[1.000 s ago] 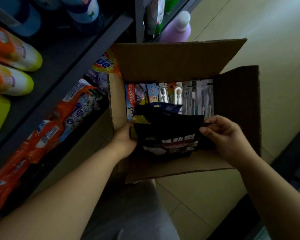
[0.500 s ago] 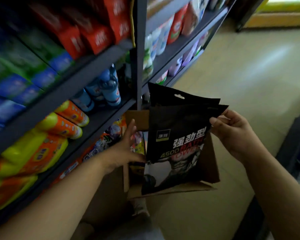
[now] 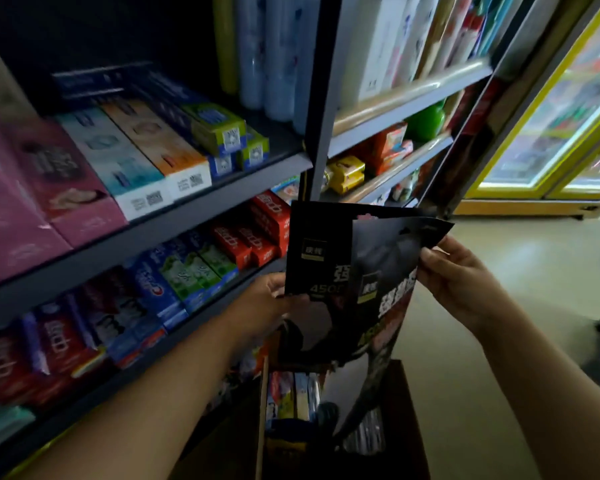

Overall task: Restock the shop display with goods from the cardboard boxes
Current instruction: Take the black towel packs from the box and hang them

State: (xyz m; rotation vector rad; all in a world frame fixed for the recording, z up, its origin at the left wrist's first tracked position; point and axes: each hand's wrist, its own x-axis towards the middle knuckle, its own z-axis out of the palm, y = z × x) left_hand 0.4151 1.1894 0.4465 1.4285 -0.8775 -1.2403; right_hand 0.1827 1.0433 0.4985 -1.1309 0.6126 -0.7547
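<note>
Nearest, at the bottom edge, stood the open cardboard box (image 3: 400, 420) with packets upright inside. Above it hung two black pouches: rear pouch (image 3: 309, 258) gripped at its left edge by the left hand (image 3: 260, 306), front pouch (image 3: 388, 271) pinched at its right edge by the right hand (image 3: 454, 278). Beyond, on the shelf (image 3: 194, 223) front edges, lay toothpaste boxes (image 3: 194, 268) in rows. Farthest, at right, glowed a yellow-framed cooler (image 3: 548, 140).

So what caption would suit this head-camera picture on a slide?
Both hands, left and right, hold black pouches above an open cardboard box beside toothpaste shelves.
</note>
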